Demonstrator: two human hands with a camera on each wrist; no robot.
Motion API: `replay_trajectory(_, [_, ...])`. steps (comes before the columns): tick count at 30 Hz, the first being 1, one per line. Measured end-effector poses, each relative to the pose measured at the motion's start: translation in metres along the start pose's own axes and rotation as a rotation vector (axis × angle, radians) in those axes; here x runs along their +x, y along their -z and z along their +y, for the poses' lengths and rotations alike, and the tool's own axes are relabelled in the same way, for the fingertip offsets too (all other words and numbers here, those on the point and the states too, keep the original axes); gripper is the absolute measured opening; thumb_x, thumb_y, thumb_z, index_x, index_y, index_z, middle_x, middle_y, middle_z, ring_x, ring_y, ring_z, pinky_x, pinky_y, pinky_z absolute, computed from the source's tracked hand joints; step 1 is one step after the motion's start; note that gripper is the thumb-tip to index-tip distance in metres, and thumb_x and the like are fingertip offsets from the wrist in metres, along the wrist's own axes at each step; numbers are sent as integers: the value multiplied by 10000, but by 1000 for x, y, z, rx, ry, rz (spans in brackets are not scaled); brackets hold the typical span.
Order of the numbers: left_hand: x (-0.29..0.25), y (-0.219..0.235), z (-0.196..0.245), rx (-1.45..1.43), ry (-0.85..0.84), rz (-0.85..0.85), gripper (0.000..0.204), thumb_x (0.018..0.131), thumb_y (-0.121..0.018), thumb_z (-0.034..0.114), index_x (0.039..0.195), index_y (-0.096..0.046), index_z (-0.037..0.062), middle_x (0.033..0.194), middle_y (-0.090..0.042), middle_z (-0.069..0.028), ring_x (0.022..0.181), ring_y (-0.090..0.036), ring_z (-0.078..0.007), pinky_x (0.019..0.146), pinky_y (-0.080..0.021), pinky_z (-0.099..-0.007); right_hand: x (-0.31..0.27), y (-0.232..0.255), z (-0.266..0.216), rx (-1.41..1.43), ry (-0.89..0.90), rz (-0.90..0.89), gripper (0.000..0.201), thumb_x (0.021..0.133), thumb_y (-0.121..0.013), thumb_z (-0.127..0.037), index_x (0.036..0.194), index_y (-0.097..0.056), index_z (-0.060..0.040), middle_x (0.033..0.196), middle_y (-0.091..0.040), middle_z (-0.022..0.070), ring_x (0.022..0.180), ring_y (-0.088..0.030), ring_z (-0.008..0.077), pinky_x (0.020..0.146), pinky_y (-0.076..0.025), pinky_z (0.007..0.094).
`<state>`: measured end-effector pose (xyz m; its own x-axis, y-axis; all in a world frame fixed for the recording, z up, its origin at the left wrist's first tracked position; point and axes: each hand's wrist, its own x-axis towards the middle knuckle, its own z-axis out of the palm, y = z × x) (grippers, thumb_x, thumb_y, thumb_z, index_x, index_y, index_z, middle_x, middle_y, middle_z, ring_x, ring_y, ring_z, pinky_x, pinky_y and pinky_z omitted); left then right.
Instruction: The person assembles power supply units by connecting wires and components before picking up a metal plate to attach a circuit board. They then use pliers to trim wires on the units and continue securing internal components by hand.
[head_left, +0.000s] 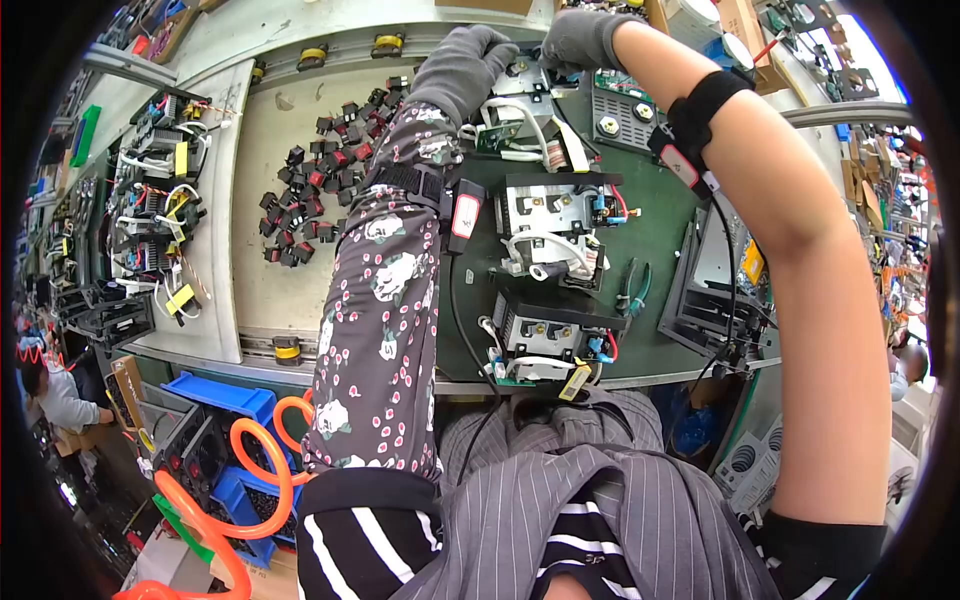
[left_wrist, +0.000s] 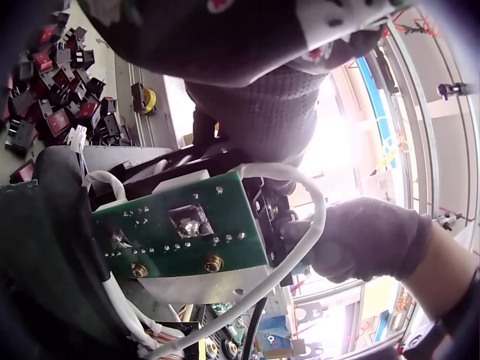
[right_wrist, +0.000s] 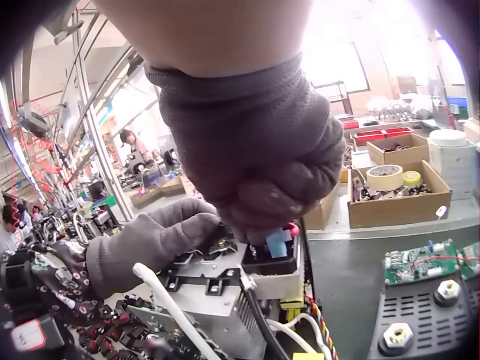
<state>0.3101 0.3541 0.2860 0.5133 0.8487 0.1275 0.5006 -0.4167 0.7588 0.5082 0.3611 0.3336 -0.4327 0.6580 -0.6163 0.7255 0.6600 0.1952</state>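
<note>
Both hands wear grey gloves and work at the far end of a metal-cased electronic unit. My left hand (head_left: 465,65) grips the unit (right_wrist: 210,311) at its end, fingers bent over the top. In the left wrist view, its green circuit board (left_wrist: 157,244) and a thick white cable (left_wrist: 319,202) face the camera. My right hand (right_wrist: 259,161) has its fingers curled down at a blue wire connector (right_wrist: 277,244) above a black socket part (right_wrist: 262,264). A red connector shows beside the blue one. The right fingertips are partly hidden.
Two similar units (head_left: 550,215) (head_left: 540,330) stand nearer on the green mat (head_left: 470,330). Many black-and-red rocker switches (head_left: 315,175) lie to the left. Green-handled cutters (head_left: 635,290) lie to the right. A perforated black plate (right_wrist: 420,315) and a cardboard box (right_wrist: 397,206) with tape rolls stand farther back.
</note>
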Motion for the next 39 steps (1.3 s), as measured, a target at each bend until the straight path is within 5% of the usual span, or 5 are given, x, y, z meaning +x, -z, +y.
replay_trajectory(13, [1, -7, -8, 75, -139, 122, 308, 887, -616, 341, 1015, -656, 64, 939, -655, -129, 883, -620, -237, 791, -480, -356, 1, 8, -34, 289, -420, 157, 304, 794, -551, -266, 926, -715, -47, 953, -667, 200, 911, -652, 323, 788, -505, 399])
replay_trajectory(21, [4, -7, -15, -45, -127, 45, 264, 905, -606, 262, 1024, -631, 28, 898, -649, -117, 803, -602, -181, 741, -483, -313, -248, 61, -124, 1207, -360, 357, 162, 805, -635, -227, 793, -645, -65, 619, -550, 27, 572, -524, 113, 515, -423, 261])
replay_trajectory(25, [4, -3, -13, 16, -142, 29, 286, 909, -595, 287, 1030, -624, 30, 899, -643, -135, 830, -601, -225, 779, -469, -329, -335, 16, -203, 1654, -409, -58, 330, 839, -635, -336, 830, -655, -6, 654, -587, 113, 602, -559, 177, 602, -460, 323])
replay_trajectory(30, [8, 10, 1, 232, -5, -122, 382, 924, -553, 337, 1165, -584, 43, 1086, -621, -182, 1025, -586, -256, 892, -442, -340, -283, -138, -306, 1363, -738, 389, 629, 808, -630, -409, 1264, -455, -12, 1091, -565, 258, 968, -586, 368, 820, -468, 416])
replay_trajectory(39, [-134, 49, 179, -37, -104, -517, 709, 746, -736, 416, 1315, -470, 87, 1208, -560, -159, 1153, -526, -270, 959, -424, -330, -200, -189, -311, 1190, -1092, 411, 419, 736, -693, -283, 1087, -525, -125, 1008, -493, 189, 893, -583, 370, 792, -479, 455])
